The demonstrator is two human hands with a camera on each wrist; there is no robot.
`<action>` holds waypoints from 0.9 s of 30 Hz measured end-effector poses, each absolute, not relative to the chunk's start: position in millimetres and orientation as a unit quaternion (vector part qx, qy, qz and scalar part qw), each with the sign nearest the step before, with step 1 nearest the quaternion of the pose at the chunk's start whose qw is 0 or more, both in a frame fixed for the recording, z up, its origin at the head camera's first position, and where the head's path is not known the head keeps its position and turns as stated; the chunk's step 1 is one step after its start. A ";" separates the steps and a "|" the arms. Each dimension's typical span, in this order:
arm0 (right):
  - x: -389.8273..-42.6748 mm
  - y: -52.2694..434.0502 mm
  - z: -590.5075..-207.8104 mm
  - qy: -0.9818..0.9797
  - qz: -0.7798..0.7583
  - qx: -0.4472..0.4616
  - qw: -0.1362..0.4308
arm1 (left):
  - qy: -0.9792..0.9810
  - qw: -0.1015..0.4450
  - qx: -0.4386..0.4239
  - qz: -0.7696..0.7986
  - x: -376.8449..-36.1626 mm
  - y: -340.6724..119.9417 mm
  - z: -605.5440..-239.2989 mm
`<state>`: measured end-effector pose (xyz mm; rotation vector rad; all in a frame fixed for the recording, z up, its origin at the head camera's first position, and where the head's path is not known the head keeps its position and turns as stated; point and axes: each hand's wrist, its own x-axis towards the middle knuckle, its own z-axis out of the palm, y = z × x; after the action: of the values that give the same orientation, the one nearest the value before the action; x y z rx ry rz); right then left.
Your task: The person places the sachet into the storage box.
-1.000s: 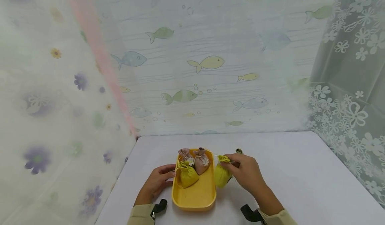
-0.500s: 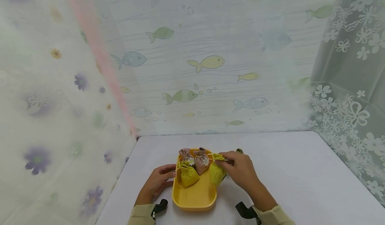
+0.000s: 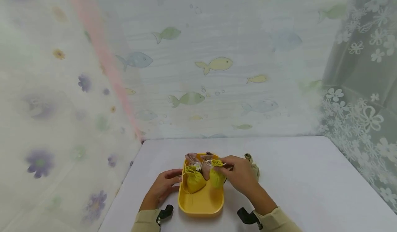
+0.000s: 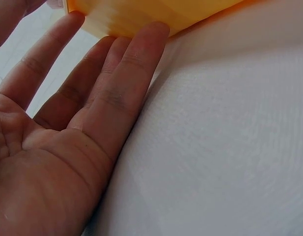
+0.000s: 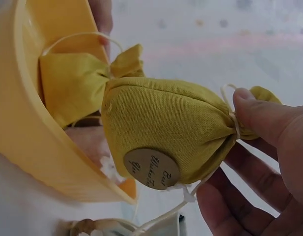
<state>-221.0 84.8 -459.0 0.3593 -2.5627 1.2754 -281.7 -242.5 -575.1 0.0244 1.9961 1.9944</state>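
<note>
My right hand [image 3: 241, 174] pinches the gathered neck of a yellow drawstring pouch [image 3: 217, 179] and holds it over the right side of a yellow tray [image 3: 200, 204]. In the right wrist view the pouch hangs tilted, with a round brown tag [image 5: 151, 168] bearing script. Inside the tray are another yellow pouch [image 3: 195, 182] and two pinkish pouches, one of them [image 3: 205, 170] partly behind the held one. My left hand [image 3: 164, 185] is at the tray's left side; its extended fingertips touch the outer wall, as the left wrist view shows.
A greenish pouch [image 3: 255, 169] stands on the white table [image 3: 297, 183] just beyond my right hand. Fish-patterned fabric [image 3: 217, 97] hangs behind the table, with flowered sheets on both sides. Black wrist mounts [image 3: 248, 216] stick out from the sleeves.
My right hand has carried the yellow pouch leftward from beside the tray to over its right side. More of the greenish pouch shows. The left hand stays at the tray.
</note>
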 end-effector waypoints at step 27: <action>-234.9 55.1 -476.1 -0.850 0.485 0.178 0.103 | 0.697 0.155 0.015 0.700 -281.7 -241.9 -576.0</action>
<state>-234.9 55.1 -476.1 0.5252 -2.5085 1.4314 -281.7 -241.9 -576.0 0.0433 1.9960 2.0071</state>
